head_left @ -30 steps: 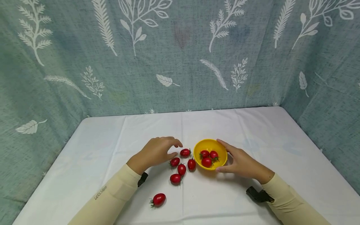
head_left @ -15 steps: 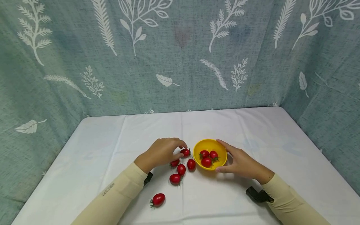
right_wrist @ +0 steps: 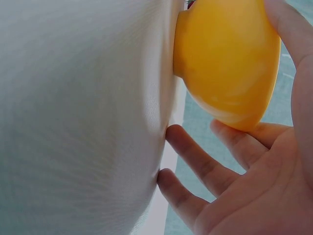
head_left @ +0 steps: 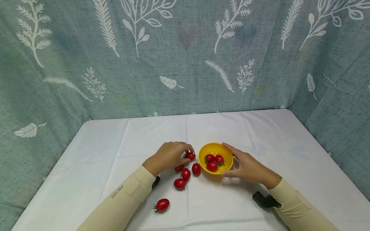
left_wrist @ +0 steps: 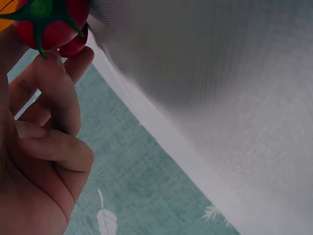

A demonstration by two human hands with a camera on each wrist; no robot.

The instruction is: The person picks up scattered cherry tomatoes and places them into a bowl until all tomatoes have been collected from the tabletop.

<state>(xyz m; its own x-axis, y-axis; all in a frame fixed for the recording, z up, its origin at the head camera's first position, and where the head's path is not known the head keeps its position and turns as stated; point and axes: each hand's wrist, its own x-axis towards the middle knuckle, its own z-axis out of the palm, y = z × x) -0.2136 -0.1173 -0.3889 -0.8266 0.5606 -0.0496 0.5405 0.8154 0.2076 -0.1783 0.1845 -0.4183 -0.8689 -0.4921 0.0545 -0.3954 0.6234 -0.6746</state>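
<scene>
My left hand (head_left: 169,155) pinches a red cherry tomato (head_left: 189,156) between thumb and fingers, just left of the yellow bowl. In the left wrist view, a tomato with a green calyx (left_wrist: 51,24) fills the top corner and partly hides another tomato (left_wrist: 73,45) at the fingertips. The yellow bowl (head_left: 215,147) stands upright with 3 cherry tomatoes (head_left: 212,166) inside. My right hand (head_left: 248,168) holds the bowl from the right, thumb on the near side and fingers at the far rim. In the right wrist view, two fingertips (right_wrist: 178,134) touch the cloth beside the bowl (right_wrist: 230,58).
Loose cherry tomatoes lie left of the bowl: one against its side (head_left: 196,169), others nearer (head_left: 186,174), and one partly under the left hand (head_left: 179,168). A single tomato (head_left: 162,205) sits apart near the front. White cloth (head_left: 231,205) covers the table; a green-blue curtain (head_left: 185,64) surrounds it.
My left hand has moved right to the tomato beside the bowl, and its thumb and fingers have closed round it. The right hand and the bowl have stayed in place.
</scene>
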